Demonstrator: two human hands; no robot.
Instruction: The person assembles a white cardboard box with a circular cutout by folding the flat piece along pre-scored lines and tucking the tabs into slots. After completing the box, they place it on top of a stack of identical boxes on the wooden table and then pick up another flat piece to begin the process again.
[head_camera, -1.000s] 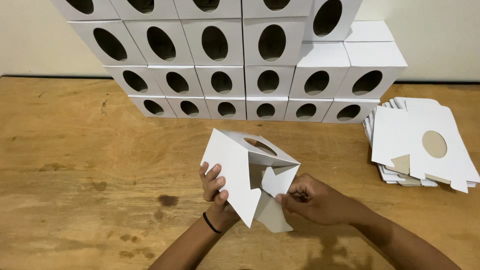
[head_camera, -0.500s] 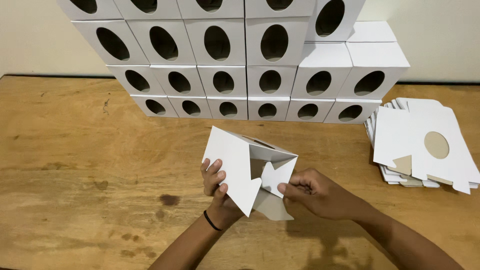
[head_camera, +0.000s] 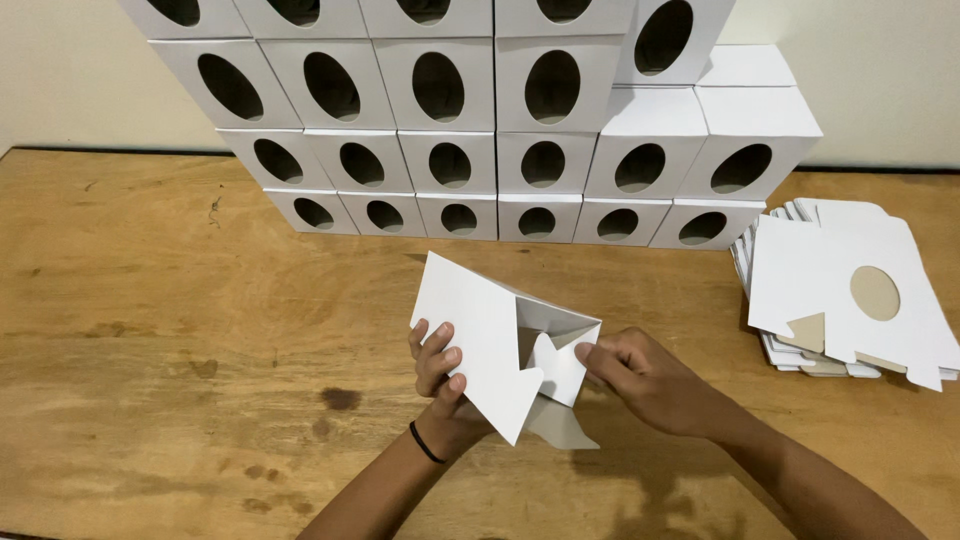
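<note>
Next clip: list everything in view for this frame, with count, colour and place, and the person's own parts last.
half-folded box: one, white card, front centre, held just above the table.
finished boxes: a stacked wall, more than twenty in view, white with dark oval holes, along the back against the wall.
flat box blanks: one pile, count unclear, white with an oval cut-out on top, at the right on the table.
table: one, brown wood with dark stains, fills the frame.
wall: cream, behind the boxes.
wristband: one, black, on the left wrist.
left hand: grips the box's left panel.
right hand: fingertips pinch a flap on the box's right side.
</note>
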